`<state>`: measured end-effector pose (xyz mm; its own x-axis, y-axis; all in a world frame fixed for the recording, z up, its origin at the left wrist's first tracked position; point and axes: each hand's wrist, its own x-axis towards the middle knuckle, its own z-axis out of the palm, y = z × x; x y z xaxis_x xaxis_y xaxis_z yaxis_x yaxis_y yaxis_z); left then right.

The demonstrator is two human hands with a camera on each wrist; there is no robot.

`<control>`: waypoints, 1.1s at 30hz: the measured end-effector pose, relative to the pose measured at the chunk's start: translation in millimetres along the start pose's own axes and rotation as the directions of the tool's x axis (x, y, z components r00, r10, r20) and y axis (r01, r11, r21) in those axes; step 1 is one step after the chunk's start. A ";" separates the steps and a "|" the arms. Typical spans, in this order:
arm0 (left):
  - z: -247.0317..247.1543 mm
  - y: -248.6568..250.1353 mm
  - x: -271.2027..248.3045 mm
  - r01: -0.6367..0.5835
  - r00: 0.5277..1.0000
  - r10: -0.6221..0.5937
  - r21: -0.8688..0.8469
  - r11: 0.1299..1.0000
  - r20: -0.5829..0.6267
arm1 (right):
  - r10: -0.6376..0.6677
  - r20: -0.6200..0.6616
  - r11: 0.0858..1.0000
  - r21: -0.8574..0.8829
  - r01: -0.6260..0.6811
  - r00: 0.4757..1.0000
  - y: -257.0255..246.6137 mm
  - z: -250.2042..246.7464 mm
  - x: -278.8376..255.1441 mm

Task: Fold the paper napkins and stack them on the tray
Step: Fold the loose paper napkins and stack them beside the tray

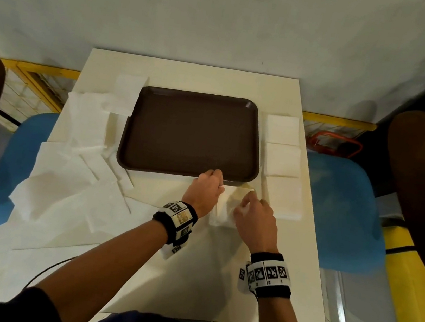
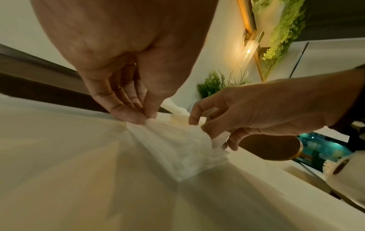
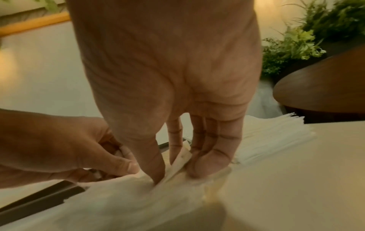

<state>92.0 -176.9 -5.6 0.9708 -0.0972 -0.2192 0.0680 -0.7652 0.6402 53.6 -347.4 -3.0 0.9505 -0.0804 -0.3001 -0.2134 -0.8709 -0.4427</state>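
Observation:
A brown tray lies bare in the middle of the white table. Just in front of its near rim, a white paper napkin is held between both hands. My left hand pinches the napkin's left far corner between thumb and fingertips. My right hand pinches its right edge, thumb and fingers curled into the paper. In the left wrist view the napkin looks crumpled and lifted between the two hands.
Unfolded napkins lie spread left of the tray. Three folded stacks line the table's right edge. Blue chairs stand on both sides; dark round tables and plants lie beyond. A black cable crosses the near left.

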 end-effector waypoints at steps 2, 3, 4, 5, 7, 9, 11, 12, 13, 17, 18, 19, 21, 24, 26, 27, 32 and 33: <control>-3.7 0.7 -3.5 0.004 1.000 -0.004 0.002 1.000 0.018 | 0.005 -0.038 0.997 -0.075 -0.008 0.999 -2.2 1.2 -4.3; -7.2 1.6 -6.5 0.002 1.000 -0.002 -0.004 1.000 0.017 | 0.000 -0.067 0.992 -0.124 -0.008 0.998 -4.3 1.2 -7.1; -11.6 2.3 -10.5 -0.006 1.000 0.006 -0.012 1.000 0.008 | -0.006 -0.099 0.986 -0.165 -0.011 0.995 -7.0 0.9 -10.7; -16.6 2.7 -15.0 -0.014 1.000 0.014 -0.017 1.000 -0.003 | -0.015 -0.140 0.982 -0.189 -0.011 0.990 -10.9 0.1 -14.7; -29.5 0.4 -27.4 -0.036 0.999 0.036 -0.019 0.999 -0.020 | -0.038 -0.217 0.987 -0.163 0.002 0.976 -22.5 -1.4 -25.4; -44.3 -6.8 -42.7 -0.069 0.997 0.069 -0.016 0.997 -0.044 | -0.051 -0.243 0.996 -0.084 0.032 0.969 -35.7 0.2 -38.4; -58.9 -19.9 -60.3 -0.094 0.992 0.093 -0.011 0.995 -0.084 | -0.070 -0.223 0.998 -0.015 0.069 0.972 -48.7 6.1 -52.9; -66.1 -28.9 -69.7 -0.098 0.989 0.096 -0.011 0.995 -0.108 | -0.082 -0.205 0.996 0.012 0.086 0.975 -55.0 10.2 -60.1; -72.8 -39.8 -79.6 -0.093 0.987 0.090 -0.012 0.996 -0.130 | -0.094 -0.187 0.994 0.031 0.102 0.978 -61.3 14.9 -67.7; -95.3 -89.9 -118.8 -0.052 0.977 0.056 0.026 0.998 -0.205 | -0.130 -0.097 0.988 0.072 0.137 0.987 -80.4 38.9 -93.6; -98.5 -102.7 -128.1 -0.034 0.976 0.041 0.039 0.999 -0.214 | -0.135 -0.078 0.987 0.076 0.141 0.988 -83.6 46.2 -98.6; -100.7 -114.7 -137.4 -0.015 0.976 0.027 0.053 0.998 -0.218 | -0.140 -0.058 0.987 0.076 0.145 0.988 -86.8 54.3 -102.4; -101.8 -139.0 -154.5 0.001 0.976 0.021 0.100 0.995 -0.215 | -0.141 -0.018 0.987 0.072 0.142 0.990 -95.2 71.1 -108.1; -96.7 -173.1 -171.6 0.031 0.987 0.007 0.233 0.972 -0.161 | -0.137 0.006 0.990 0.032 0.137 0.991 -107.9 98.5 -112.3; -93.7 -189.9 -179.0 0.029 0.996 -0.001 0.291 0.956 -0.093 | -0.173 0.015 0.983 -0.060 0.173 0.985 -116.8 113.2 -112.6; -92.8 -194.5 -182.6 0.016 0.998 0.004 0.304 0.952 -0.063 | -0.194 0.022 0.973 -0.122 0.195 0.981 -121.2 118.7 -111.6; -88.9 -199.4 -195.4 -0.034 0.999 0.042 0.350 0.936 -0.014 | -0.176 0.136 0.951 -0.231 0.204 0.975 -133.8 130.7 -98.4; -89.3 -196.9 -196.2 -0.033 0.999 0.033 0.354 0.935 0.007 | -0.183 0.174 0.952 -0.212 0.219 0.968 -134.2 130.8 -96.3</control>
<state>-91.3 49.6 -22.9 0.9710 -0.1264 -0.2031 -0.0499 -0.9374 0.3447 -38.8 -159.4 -25.2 0.9195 0.1663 -0.3563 0.0526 -0.9500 -0.3078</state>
